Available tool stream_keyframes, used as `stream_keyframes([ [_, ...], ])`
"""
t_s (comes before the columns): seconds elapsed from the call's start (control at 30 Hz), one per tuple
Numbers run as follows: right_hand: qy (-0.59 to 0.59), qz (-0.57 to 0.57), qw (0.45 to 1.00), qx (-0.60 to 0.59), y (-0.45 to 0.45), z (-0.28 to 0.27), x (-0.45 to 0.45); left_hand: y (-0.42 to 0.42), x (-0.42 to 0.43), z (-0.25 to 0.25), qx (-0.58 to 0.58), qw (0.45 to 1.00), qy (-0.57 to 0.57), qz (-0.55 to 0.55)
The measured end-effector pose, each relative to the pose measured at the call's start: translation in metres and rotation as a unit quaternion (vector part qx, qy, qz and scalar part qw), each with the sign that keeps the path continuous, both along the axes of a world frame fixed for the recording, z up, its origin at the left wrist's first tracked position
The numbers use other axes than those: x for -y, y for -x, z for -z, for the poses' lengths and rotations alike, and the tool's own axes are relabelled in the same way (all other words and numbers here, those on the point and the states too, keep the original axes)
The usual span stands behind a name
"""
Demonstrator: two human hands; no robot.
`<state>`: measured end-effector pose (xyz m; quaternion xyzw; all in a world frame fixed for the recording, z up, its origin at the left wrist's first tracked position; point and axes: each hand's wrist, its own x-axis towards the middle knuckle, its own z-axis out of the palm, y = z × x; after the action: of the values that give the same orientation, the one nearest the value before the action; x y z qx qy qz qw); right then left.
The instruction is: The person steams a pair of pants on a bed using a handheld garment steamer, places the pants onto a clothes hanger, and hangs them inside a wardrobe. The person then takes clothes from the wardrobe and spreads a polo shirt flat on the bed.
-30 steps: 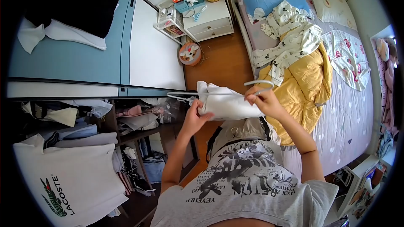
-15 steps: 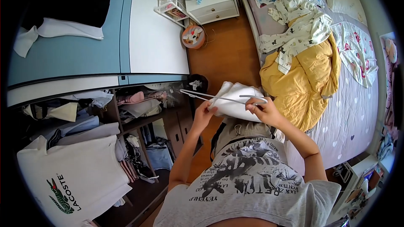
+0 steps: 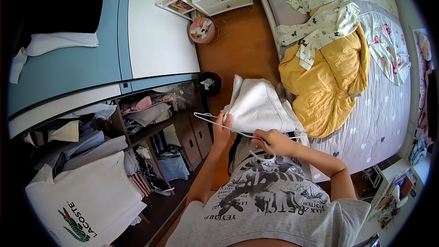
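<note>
A white garment (image 3: 259,103), its exact kind unclear, hangs in folds in front of my body. My left hand (image 3: 222,129) pinches its near-left edge beside one end of a pale wire clothes hanger (image 3: 238,132). The fingers of my right hand (image 3: 277,142) are closed round the hanger close to its hook, which curves toward my shirt. The hanger's bar runs across the near side of the garment. Part of the hanger is hidden behind my right hand and the cloth.
On the left an open wardrobe (image 3: 157,130) holds folded clothes, with a white LACOSTE shirt (image 3: 89,196) hanging out. A bed (image 3: 372,123) with a yellow quilt (image 3: 334,82) stands on the right. A black bin (image 3: 210,84) and an orange basket (image 3: 201,30) sit on the wooden floor (image 3: 242,50).
The white garment has dropped open into a longer, wider shape. My right hand has moved down and toward my body, turning the hanger so its hook now points at my shirt.
</note>
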<state>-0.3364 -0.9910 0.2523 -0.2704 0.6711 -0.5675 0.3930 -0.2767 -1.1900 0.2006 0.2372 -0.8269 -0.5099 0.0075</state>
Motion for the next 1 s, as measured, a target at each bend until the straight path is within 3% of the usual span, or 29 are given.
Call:
stream_keyframes([
  [0.1, -0.039, -0.002, 0.999, 0.005, -0.011, 0.016, 0.004, -0.003, -0.006, -0.006, 0.074, 0.997, 0.006, 0.020],
  [0.3, -0.040, 0.027, 0.999, -0.006, 0.006, 0.017, -0.001, -0.015, 0.007, 0.012, 0.095, 0.993, -0.039, 0.059],
  [0.37, -0.031, 0.041, 0.999, -0.017, 0.008, 0.027, 0.000, -0.009, 0.001, 0.011, 0.017, 0.999, -0.025, 0.028],
  [0.57, -0.019, 0.053, 0.998, 0.026, 0.032, 0.037, -0.003, 0.005, 0.008, 0.010, -0.046, 0.996, -0.068, 0.026],
  [0.7, 0.016, 0.071, 0.997, -0.005, 0.056, 0.048, -0.006, 0.007, 0.014, 0.002, -0.026, 0.996, -0.063, 0.050],
  [0.8, 0.018, 0.049, 0.998, 0.033, 0.068, 0.069, -0.005, 0.009, 0.013, 0.001, -0.021, 0.995, -0.064, 0.067],
  [0.87, 0.050, 0.043, 0.997, 0.041, 0.075, 0.078, -0.005, 0.009, 0.015, -0.001, 0.015, 0.989, -0.128, 0.069],
  [1.0, 0.064, 0.015, 0.987, 0.146, 0.088, 0.055, -0.009, 0.011, 0.023, -0.006, -0.008, 0.977, -0.186, 0.101],
])
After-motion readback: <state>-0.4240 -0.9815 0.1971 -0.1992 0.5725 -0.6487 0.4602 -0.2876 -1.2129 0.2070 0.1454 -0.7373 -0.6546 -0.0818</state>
